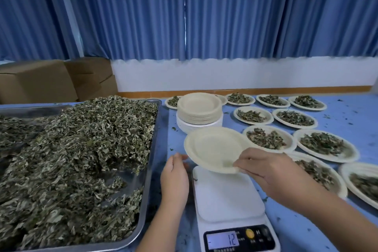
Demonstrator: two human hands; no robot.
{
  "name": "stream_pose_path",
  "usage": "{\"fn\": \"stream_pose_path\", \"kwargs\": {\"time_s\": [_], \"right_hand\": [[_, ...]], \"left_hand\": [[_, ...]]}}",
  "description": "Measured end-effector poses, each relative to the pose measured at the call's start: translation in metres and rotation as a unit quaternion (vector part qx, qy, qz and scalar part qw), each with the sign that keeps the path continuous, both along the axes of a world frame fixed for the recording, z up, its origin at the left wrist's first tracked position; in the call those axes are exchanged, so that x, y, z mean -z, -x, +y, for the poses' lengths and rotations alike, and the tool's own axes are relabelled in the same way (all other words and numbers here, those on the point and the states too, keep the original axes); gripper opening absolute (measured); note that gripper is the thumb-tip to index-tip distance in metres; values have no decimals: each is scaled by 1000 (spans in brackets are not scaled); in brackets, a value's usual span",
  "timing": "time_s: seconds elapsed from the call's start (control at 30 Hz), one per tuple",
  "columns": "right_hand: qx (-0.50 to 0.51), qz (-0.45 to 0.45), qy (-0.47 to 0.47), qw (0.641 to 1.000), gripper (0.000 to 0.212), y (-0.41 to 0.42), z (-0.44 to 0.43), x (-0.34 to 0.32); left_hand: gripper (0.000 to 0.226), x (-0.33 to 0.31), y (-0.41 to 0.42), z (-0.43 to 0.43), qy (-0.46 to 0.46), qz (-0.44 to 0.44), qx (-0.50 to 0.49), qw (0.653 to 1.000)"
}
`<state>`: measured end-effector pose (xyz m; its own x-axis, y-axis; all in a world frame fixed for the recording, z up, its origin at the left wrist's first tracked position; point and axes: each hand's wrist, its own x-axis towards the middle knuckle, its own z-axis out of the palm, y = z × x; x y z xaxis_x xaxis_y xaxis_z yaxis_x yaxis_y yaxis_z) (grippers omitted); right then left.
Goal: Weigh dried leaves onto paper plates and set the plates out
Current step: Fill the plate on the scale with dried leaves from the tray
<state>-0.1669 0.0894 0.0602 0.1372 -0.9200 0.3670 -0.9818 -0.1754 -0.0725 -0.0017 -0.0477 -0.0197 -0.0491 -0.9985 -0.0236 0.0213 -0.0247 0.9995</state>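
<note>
You stand at a table (337, 116) covered in blue and flecked with leaf crumbs. It is set against a white wall under long blue curtains (225, 16), with cardboard boxes (41, 82) stacked at the far left.

Your right hand (263, 170) reaches in from the right and pinches the near rim of an empty paper plate (212, 145), thumb on top. It holds the plate tilted in the air above the far end of the scale (229, 200). Your left hand (174, 178) is edge-up with its fingers relaxed and holds nothing. It sits just beside the plate's left rim, and whether it touches the rim cannot be told.

The scale's white platform is bare, and its lit display (223, 240) shows the digits 12. To the left, a steel tray (151, 149) is heaped with dried leaves (71, 149). Behind the held plate stands a stack of plates (199, 108) with nothing on top. To the right, filled plates (325, 143) lie in rows, each carrying a small pile of leaves.
</note>
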Motion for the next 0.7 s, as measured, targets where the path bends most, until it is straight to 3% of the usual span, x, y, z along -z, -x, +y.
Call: {"fn": "stream_pose_path", "kwargs": {"time_s": [0.2, 0.47, 0.53, 0.6, 0.7], "right_hand": [[-6, 59, -43, 997, 18, -6, 45, 14], [-29, 72, -74, 994, 45, -10, 61, 26], [17, 77, -113, 990, 47, -9, 63, 31], [46, 21, -92, 994, 45, -9, 68, 32], [78, -90, 16, 993, 34, -5, 78, 40]], "left_hand": [[28, -9, -5, 21, 15, 39, -9, 999], [23, -25, -38, 52, 68, 47, 0, 997], [23, -35, -52, 54, 108, 9, 5, 994], [21, -43, -72, 48, 148, -70, 8, 986], [21, -54, -103, 27, 188, -284, 1, 940]]}}
